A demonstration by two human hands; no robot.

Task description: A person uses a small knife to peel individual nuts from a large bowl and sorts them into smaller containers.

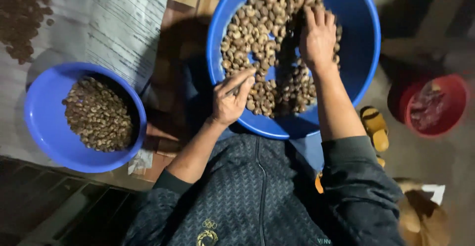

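Brown nuts [269,53] fill the large blue basin [358,63] on the person's lap, where the left hand [231,100] pinches something thin and hard to make out at the near rim while the right hand [317,37] lies flat, fingers spread, holding nothing. Beside it a smaller blue bowl [47,127] of nuts rests on pale sheeting [114,23] over wooden boards [175,33]; a red bucket [448,105] and yellow sandals [375,127] stand on the dim grey floor [445,162].

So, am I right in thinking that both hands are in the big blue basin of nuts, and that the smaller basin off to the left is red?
Not quite: the smaller basin to the left is blue, as the head view shows. Both the left hand and the right hand are indeed in the big blue basin of nuts.
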